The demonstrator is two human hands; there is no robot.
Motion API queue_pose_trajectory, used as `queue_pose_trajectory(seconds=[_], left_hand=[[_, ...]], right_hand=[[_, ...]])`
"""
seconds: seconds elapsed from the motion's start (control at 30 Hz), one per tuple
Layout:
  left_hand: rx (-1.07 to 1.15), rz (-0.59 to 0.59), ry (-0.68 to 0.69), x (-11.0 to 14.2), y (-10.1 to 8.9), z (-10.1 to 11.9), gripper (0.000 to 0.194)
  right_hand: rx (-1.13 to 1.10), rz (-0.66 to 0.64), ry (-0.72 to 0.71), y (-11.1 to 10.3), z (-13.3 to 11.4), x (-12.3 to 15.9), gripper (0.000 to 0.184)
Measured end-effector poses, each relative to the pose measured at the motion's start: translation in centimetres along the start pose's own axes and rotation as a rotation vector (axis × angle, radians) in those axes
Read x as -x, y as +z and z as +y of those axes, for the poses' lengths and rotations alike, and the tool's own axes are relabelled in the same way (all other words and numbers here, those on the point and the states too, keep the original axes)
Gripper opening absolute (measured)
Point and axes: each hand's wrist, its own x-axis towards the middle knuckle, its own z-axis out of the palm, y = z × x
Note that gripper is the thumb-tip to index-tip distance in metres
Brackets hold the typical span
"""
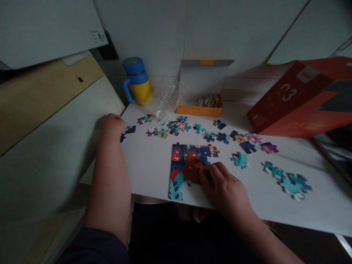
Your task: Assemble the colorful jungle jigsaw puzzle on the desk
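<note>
A partly joined jigsaw puzzle (189, 165) lies near the table's front edge, showing a brown animal, a red figure and blue leaves. At its right side is my right hand (227, 189), thumb and fingers closed on a puzzle piece, mostly hidden beneath them. My left hand (112, 124) rests curled into a fist at the table's left edge; nothing shows in it. Close beside that fist lie dark blue puzzle pieces (130, 129). A teal puzzle piece (240, 160) sits to the right of my right hand, with a joined teal cluster (293, 184) farther right.
Several loose puzzle pieces (178, 126) spread across the table (148, 168). Behind them stand a blue and yellow mug (141, 88), crumpled clear plastic (167, 97) and an opened orange box (199, 110) with small patterned contents. A large red box (291, 99) leans at the back right.
</note>
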Motion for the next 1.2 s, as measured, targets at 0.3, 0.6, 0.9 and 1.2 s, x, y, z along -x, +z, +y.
queue_pose_trajectory(seconds=[0.3,0.6,0.9,1.2], left_hand=[[-0.111,0.061,0.179,-0.6,6.5,3.7,0.023],[-0.117,-0.044,0.215,-0.9,7.0,4.3,0.018],[0.063,0.072,0.089,-0.6,6.2,4.4,0.041],[0.549,0.09,-0.108,0.2,4.5,5.2,0.043]], right_hand=[[-0.011,0.035,-0.019,-0.1,-0.2,-0.1,0.026],[-0.018,0.024,-0.005,-0.2,-0.2,-0.1,0.024],[-0.058,0.01,0.064,-0.6,-0.3,0.0,0.025],[-0.242,0.063,0.136,-1.5,0.1,-0.1,0.023]])
